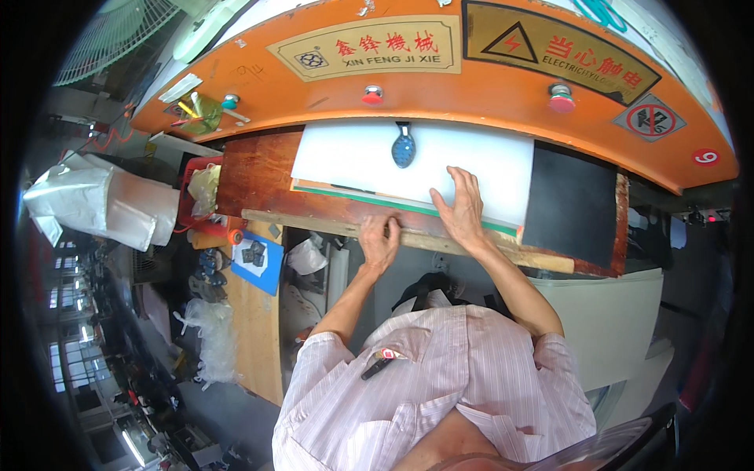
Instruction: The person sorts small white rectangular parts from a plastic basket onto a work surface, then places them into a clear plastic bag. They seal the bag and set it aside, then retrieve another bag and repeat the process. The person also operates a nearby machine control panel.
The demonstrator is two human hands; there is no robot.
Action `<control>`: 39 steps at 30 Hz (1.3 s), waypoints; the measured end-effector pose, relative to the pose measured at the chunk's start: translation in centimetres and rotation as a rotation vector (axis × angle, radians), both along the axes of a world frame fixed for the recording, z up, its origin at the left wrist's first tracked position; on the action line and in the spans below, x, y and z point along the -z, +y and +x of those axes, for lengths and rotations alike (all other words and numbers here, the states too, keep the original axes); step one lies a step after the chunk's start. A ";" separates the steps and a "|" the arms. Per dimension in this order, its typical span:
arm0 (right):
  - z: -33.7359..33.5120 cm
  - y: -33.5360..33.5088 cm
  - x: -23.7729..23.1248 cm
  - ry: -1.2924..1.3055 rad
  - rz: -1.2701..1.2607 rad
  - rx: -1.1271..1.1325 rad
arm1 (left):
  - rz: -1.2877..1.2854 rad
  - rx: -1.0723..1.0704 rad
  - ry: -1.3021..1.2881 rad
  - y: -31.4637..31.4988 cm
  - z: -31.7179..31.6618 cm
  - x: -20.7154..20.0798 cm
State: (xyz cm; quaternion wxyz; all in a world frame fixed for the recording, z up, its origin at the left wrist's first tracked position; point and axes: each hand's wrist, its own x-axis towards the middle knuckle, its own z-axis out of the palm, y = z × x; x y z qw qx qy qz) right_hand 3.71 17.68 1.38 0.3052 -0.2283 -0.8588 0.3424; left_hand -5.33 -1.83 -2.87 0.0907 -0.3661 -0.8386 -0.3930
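A white board (345, 157) lies on the reddish-brown work table (259, 173) under the orange machine beam. Near its far edge sits a small blue oval piece (404, 149) with a dotted surface and a dark narrow end. My right hand (462, 208) is over the board's near right part, fingers spread and apart from the blue piece. At the table's front edge, my left hand (378, 242) rests by the wooden strip (314, 223) with its fingers curled; whatever is inside them is hidden. A green edge (393, 202) shows along the board's near side.
The orange machine beam (314, 94) spans the far side, with a red button (373, 95) and another red button (561, 98). A black sheet (572, 204) lies to the right. At left are a red basket (188, 188) and a blue board (257, 263) with dark pieces.
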 end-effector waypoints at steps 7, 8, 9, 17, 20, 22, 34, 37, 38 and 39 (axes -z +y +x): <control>-6.5 -5.4 1.1 -0.098 0.028 -0.040 | 0.008 -0.231 -0.015 -5.3 2.2 2.3; -7.0 -6.2 1.2 -0.129 0.029 -0.043 | 0.028 -0.237 -0.019 -5.7 2.8 2.4; -7.3 -6.9 1.4 -0.143 0.059 -0.048 | 0.021 -0.248 -0.008 -6.2 3.3 2.3; -7.3 -9.0 5.5 0.034 0.112 0.063 | 0.122 -0.192 -0.027 -8.8 5.0 2.1; -5.9 -6.6 5.4 0.111 -0.308 0.076 | 0.171 -0.058 -0.147 -9.9 4.8 1.8; -3.0 -4.3 4.6 0.118 -0.298 0.140 | 0.284 -0.024 -0.198 -11.8 4.9 1.5; 21.7 14.9 8.5 -0.497 0.170 0.866 | -0.126 -0.651 -0.840 -36.6 5.5 13.5; 23.6 15.2 10.5 -0.587 0.168 0.790 | -0.059 -0.831 -0.870 -41.9 6.8 17.4; 23.7 15.0 10.6 -0.592 0.231 0.768 | -0.031 -0.994 -0.928 -43.1 7.7 18.3; 23.2 14.6 10.4 -0.645 0.292 0.809 | 0.015 -1.040 -0.908 -44.3 8.2 19.0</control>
